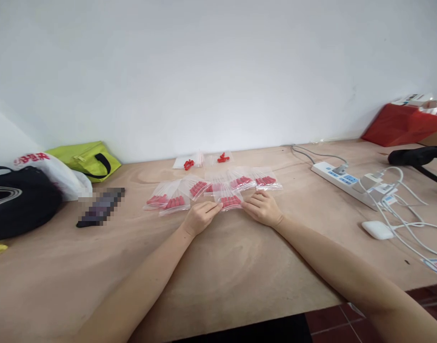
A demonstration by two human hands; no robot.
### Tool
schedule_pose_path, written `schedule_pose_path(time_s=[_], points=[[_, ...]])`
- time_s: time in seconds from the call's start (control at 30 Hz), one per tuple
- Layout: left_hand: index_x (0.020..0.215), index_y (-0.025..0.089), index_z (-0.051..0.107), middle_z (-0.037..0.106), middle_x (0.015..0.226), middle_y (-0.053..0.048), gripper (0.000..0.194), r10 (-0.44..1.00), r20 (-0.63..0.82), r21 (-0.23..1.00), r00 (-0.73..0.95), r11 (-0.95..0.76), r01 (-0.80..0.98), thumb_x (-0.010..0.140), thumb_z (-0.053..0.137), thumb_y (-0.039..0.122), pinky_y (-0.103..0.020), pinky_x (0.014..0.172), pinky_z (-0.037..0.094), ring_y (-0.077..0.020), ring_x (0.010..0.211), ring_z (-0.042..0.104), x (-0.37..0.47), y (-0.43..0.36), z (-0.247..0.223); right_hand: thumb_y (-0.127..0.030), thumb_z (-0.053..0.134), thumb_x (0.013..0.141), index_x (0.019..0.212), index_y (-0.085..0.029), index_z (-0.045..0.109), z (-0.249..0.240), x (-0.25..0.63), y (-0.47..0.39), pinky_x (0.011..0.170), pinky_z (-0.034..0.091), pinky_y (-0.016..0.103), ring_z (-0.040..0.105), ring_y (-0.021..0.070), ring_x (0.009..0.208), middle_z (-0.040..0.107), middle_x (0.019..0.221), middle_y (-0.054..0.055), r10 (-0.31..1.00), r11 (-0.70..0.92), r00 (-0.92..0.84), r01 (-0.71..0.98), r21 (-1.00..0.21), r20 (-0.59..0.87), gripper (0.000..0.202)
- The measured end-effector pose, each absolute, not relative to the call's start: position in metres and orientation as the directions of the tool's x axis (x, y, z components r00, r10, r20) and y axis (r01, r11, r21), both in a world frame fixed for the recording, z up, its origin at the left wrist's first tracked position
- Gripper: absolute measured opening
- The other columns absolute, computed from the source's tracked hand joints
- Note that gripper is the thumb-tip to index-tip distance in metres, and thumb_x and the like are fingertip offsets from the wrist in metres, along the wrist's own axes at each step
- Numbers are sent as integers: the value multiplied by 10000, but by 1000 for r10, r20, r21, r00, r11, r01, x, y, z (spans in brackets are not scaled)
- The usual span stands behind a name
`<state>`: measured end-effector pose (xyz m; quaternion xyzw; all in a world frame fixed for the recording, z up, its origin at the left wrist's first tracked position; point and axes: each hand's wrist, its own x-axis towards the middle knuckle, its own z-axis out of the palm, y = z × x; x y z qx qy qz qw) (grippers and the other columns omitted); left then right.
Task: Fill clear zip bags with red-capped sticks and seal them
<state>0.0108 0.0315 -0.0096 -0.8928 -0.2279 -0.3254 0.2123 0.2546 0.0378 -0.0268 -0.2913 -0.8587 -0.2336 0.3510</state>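
Note:
A clear zip bag [231,206] with a row of red cylindrical pieces [228,201] lies in front of me. My left hand [201,216] has its fingers closed at the bag's lower left corner. At the opposite corner, the fingers of my right hand [263,208] are closed on the bag's edge. Several similar filled bags fan out around it, among them a left bag [174,202] and a right bag [267,180]. Behind them are two small heaps of loose red pieces, a left heap [188,165] and a right heap [223,157], both on flat clear bags.
On the left are a pixelated dark phone-like object [101,207], a black bag [21,202], a white plastic bag [61,174] and a lime-green bag [86,159]. A power strip [343,183] with tangled white cables and a white charger [377,230] lies right. A red bag [400,125] stands behind.

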Motion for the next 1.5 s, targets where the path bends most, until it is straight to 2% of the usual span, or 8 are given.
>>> schedule_pose_path(time_s=[0.13, 0.5, 0.7, 0.9, 1.0, 1.1, 1.27, 1.5], points=[[903, 163, 604, 675, 768, -31, 180, 232, 659, -288, 715, -800, 525, 850, 443, 103, -247, 613, 519, -125, 679, 628, 11, 28, -5, -109, 414, 855, 736, -192, 598, -26, 256, 33, 722, 342, 270, 470, 87, 586, 583, 608, -18, 297, 693, -650, 651, 311, 700, 234], [862, 149, 580, 660, 709, -21, 124, 124, 682, -387, 721, -775, 499, 815, 485, 83, -245, 586, 488, -112, 619, 605, 9, 30, -7, -69, 408, 833, 739, -172, 569, -21, 253, 32, 787, 295, 297, 442, 88, 601, 557, 610, -22, 215, 659, -678, 632, 408, 703, 213], [885, 169, 589, 657, 785, -31, 115, 194, 719, -328, 667, -751, 573, 810, 515, 125, -284, 688, 494, -141, 746, 608, 19, 31, -5, -99, 412, 827, 665, -170, 542, -19, 248, 32, 787, 283, 300, 430, 99, 597, 539, 584, -14, 286, 653, -616, 686, 321, 734, 219], [863, 170, 600, 653, 795, -17, 109, 125, 727, -336, 675, -792, 509, 796, 540, 106, -272, 697, 492, -136, 745, 590, 37, 32, -6, -125, 410, 831, 668, -170, 553, -21, 232, 31, 788, 279, 301, 439, 104, 601, 555, 600, -5, 307, 693, -608, 670, 266, 732, 221], [828, 166, 605, 644, 752, -16, 83, 164, 752, -261, 638, -816, 516, 787, 554, 116, -266, 677, 490, -134, 721, 581, 37, 34, -8, -120, 408, 827, 676, -177, 568, -23, 230, 32, 799, 276, 306, 450, 105, 611, 565, 607, -6, 326, 697, -611, 671, 253, 721, 228], [839, 168, 611, 640, 769, -26, 89, 289, 740, -112, 607, -838, 535, 799, 534, 150, -276, 693, 491, -137, 745, 584, 35, 35, -9, -141, 413, 834, 700, -187, 592, -25, 233, 33, 819, 265, 320, 470, 108, 639, 588, 637, -3, 380, 705, -614, 676, 214, 692, 228], [944, 187, 608, 630, 934, -48, 178, 529, 592, 119, 608, -804, 583, 798, 506, 183, -336, 783, 483, -168, 866, 583, 32, 36, -10, -214, 442, 855, 767, -221, 637, -24, 242, 35, 835, 246, 342, 503, 127, 705, 628, 693, 8, 467, 717, -616, 683, 136, 634, 214], [989, 181, 598, 610, 992, -72, 265, 605, 538, 179, 587, -762, 622, 736, 566, 253, -371, 825, 482, -205, 926, 572, 32, 35, -14, -300, 439, 868, 815, -229, 650, -23, 242, 34, 809, 252, 330, 506, 125, 702, 628, 699, 10, 469, 743, -619, 662, 98, 630, 228]])
